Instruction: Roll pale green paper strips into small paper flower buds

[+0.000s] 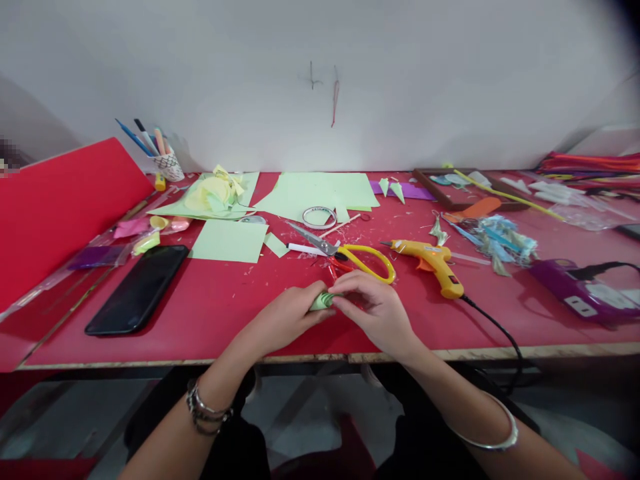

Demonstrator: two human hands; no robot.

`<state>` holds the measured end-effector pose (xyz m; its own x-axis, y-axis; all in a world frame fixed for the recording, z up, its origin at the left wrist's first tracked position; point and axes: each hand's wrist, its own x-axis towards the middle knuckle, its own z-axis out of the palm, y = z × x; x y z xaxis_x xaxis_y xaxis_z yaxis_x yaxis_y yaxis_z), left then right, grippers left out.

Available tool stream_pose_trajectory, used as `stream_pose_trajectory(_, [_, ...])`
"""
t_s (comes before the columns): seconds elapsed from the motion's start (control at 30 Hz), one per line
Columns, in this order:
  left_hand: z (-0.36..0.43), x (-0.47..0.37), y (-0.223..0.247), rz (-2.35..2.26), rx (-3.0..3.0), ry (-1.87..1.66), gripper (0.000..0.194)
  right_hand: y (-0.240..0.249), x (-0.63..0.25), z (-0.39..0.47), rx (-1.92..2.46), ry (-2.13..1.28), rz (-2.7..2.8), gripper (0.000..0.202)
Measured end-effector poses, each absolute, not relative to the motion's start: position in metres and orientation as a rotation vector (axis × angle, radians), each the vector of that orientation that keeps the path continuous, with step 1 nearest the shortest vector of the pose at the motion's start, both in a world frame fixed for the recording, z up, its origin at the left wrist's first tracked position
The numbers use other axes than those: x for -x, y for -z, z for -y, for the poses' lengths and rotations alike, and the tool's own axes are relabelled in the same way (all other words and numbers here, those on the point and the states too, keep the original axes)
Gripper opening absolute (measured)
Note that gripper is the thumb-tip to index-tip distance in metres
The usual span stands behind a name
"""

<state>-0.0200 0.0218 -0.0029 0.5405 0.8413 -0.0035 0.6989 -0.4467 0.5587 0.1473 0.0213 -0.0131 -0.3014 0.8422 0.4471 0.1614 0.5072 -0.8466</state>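
Note:
Just above the front of the red table, a small rolled piece of light green paper (321, 303) is between my two hands. My left hand (293, 312) is closed around its lower part. The fingertips of my right hand (371, 305) pinch its right edge, where darker green layers show. Right behind my hands lie yellow-handled scissors (367, 257) with open blades pointing back left. A white marker (306, 249) rests under the blades. To the right, a yellow glue gun (425, 257) lies on its side with a glue stick behind it.
A black phone (137, 290) lies left. Green paper sheets (230, 240), a tape roll (319, 217) and small green paper cones (397, 192) lie farther back. A pen cup (169, 165) stands back left. A purple power strip (580, 293) and the glue gun's cord (493, 322) are right.

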Motion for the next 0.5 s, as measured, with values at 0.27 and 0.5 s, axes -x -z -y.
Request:
stream_pose_trajectory(0.27, [-0.016,0.028,-0.004,-0.853,-1.849,-0.448,0.034,0.01,-0.144,-0.018,0.788,-0.869,1.834,0.017])
stream_pose_trajectory(0.5, [-0.011,0.035,-0.011,-0.778,-1.541,-0.423,0.031,0.004,-0.151,-0.017,0.668,-0.623,1.947,0.018])
